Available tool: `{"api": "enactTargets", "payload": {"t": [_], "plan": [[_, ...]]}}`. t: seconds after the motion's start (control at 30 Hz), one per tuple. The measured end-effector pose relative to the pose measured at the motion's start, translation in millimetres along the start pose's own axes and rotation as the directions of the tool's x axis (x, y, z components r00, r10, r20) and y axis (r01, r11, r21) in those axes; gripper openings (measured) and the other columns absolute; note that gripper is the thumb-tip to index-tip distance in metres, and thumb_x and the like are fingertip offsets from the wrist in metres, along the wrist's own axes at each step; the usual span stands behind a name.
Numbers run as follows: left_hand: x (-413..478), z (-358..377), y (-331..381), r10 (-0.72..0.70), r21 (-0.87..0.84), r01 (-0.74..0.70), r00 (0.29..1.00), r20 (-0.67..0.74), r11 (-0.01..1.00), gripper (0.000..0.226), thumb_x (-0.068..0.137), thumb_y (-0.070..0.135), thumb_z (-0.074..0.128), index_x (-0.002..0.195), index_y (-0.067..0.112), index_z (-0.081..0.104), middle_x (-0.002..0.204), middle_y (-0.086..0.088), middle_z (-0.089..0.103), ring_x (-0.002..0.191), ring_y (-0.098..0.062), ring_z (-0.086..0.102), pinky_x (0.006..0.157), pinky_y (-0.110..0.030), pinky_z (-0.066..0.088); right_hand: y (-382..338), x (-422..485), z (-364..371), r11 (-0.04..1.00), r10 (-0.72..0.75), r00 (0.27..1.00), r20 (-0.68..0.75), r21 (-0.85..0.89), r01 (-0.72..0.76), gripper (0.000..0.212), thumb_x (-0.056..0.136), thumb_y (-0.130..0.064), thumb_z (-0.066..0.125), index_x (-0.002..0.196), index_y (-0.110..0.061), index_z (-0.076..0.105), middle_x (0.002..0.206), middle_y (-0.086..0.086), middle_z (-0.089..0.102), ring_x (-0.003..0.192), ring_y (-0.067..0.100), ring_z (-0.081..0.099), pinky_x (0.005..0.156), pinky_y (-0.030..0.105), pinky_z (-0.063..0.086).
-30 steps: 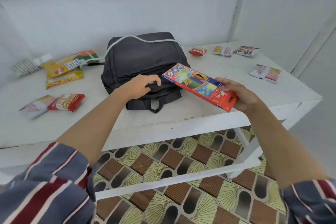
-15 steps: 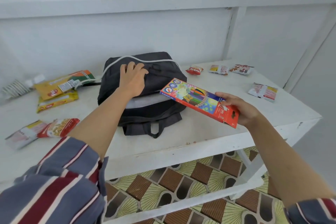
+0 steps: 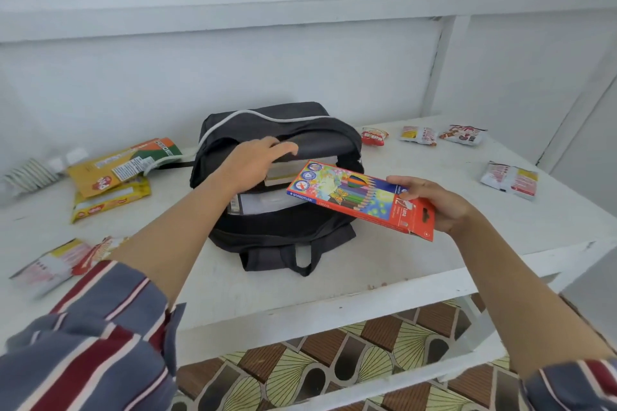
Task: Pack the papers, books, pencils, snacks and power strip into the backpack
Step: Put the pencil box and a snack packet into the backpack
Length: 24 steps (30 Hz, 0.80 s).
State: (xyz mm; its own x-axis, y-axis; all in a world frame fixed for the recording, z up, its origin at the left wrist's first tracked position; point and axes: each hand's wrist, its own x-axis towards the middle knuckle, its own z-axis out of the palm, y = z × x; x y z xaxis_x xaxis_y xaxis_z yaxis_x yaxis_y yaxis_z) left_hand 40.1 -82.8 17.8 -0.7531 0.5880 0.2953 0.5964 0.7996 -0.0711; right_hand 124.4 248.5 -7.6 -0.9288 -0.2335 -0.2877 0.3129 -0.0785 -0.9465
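**Backpack held open, pencil box at the mouth**

Backpack [image 3: 277, 230] lies flat on the table [image 3: 384, 264] between the two hands, its mouth facing the person and gaping. Inside, a stack of books [image 3: 283, 177] shows just under the left hand, with a pale sheet or cover [image 3: 263, 203] below it. A white cord [image 3: 267, 115] runs over the bag's top, beyond the left hand.

The left hand [image 3: 253, 163] has its fingers hooked over the lip of the upper flap and lifts it; the thumb is hidden. The right hand [image 3: 437, 207] pinches the pencil box [image 3: 354, 197] by its red end, thumb on top and fingers beneath, so that the box's far end hangs over the opening, just beside the left hand and clear of the books.

The step in hand looks to be slipping the box into the bag. To do it well, lift the flap high enough that the leading corner does not catch on the zip edge. Keep the box flat and slide it lengthwise on top of the books rather than jabbing it at their edges. Let go only once most of its length is inside.

Snacks wait outside the bag: yellow packs [image 3: 117, 167] out past the left hand, red and white packets [image 3: 66, 260] by the left forearm, small packets [image 3: 374, 136] beyond the right hand and one more [image 3: 509, 178] to its right.
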Motion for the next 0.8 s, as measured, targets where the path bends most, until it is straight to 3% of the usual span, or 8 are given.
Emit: {"api": "enactTargets", "payload": {"t": [0.07,0.13,0.23,0.37,0.53,0.7,0.8], "plan": [[6,-5,-6,-0.021,0.035,0.02,1.0,0.009,0.999,0.04,0.078,-0.006,0.053,0.097,0.029,0.058,0.123,-0.013,0.049,0.087,-0.029,0.05,0.069,-0.029,0.033,-3,2,6,1.0,0.006,1.0,-0.001,-0.013,-0.006,0.036,0.066,-0.014,0.063,0.101,-0.022,0.064,0.108,0.007,0.061,0.084,0.022,0.063,0.053,0.026,0.056],[15,-7,-9,-0.089,0.018,0.089,0.996,0.011,0.996,0.046,0.082,-0.007,0.049,0.106,0.028,0.067,0.128,-0.013,0.046,0.099,-0.032,0.05,0.073,-0.033,0.039,-5,6,12,1.0,0.005,1.0,-0.017,-0.02,-0.005,0.031,0.073,-0.008,0.065,0.101,-0.022,0.064,0.109,0.007,0.06,0.086,0.021,0.062,0.054,0.026,0.057],[28,-14,-12,-0.156,-0.028,0.156,0.988,-0.003,0.987,0.05,0.089,-0.003,0.043,0.123,0.03,0.061,0.133,-0.011,0.044,0.113,-0.033,0.048,0.08,-0.036,0.04,-7,10,23,1.0,-0.027,0.996,-0.091,0.001,0.028,0.021,0.09,-0.008,0.053,0.101,-0.023,0.063,0.108,0.005,0.06,0.087,0.02,0.062,0.058,0.026,0.058],[39,-27,-17,-0.165,-0.092,0.164,0.986,0.002,0.982,0.045,0.096,0.002,0.036,0.127,0.027,0.058,0.128,-0.012,0.046,0.111,-0.034,0.049,0.086,-0.04,0.04,-9,20,39,0.989,-0.086,0.975,-0.203,0.101,0.109,0.022,0.09,-0.006,0.053,0.104,-0.02,0.062,0.1,0.002,0.061,0.084,0.017,0.062,0.059,0.023,0.056],[43,-33,-16,-0.164,-0.144,0.168,0.986,0.035,0.975,0.043,0.098,0.006,0.033,0.129,0.025,0.056,0.131,-0.01,0.044,0.112,-0.031,0.049,0.088,-0.033,0.035,-7,43,62,0.972,-0.121,0.933,-0.338,0.152,0.181,0.029,0.087,-0.004,0.06,0.114,-0.014,0.06,0.101,0.003,0.062,0.084,0.016,0.064,0.06,0.023,0.056],[43,-37,-16,-0.175,-0.245,0.188,0.982,0.073,0.951,0.041,0.093,0.011,0.043,0.128,0.03,0.056,0.13,-0.005,0.045,0.113,-0.025,0.048,0.093,-0.033,0.036,-12,67,87,0.977,-0.143,0.901,-0.41,0.084,0.193,0.035,0.086,-0.005,0.063,0.12,-0.012,0.057,0.102,0.006,0.061,0.077,0.016,0.066,0.056,0.023,0.057],[44,-38,-19,-0.182,-0.281,0.199,0.98,0.085,0.939,0.04,0.09,0.015,0.052,0.125,0.031,0.058,0.129,-0.002,0.046,0.111,-0.022,0.049,0.091,-0.032,0.038,-19,86,96,0.986,-0.156,0.869,-0.469,-0.03,0.161,0.039,0.086,-0.006,0.064,0.124,-0.009,0.057,0.115,0.009,0.059,0.088,0.021,0.066,0.063,0.025,0.058]]}}
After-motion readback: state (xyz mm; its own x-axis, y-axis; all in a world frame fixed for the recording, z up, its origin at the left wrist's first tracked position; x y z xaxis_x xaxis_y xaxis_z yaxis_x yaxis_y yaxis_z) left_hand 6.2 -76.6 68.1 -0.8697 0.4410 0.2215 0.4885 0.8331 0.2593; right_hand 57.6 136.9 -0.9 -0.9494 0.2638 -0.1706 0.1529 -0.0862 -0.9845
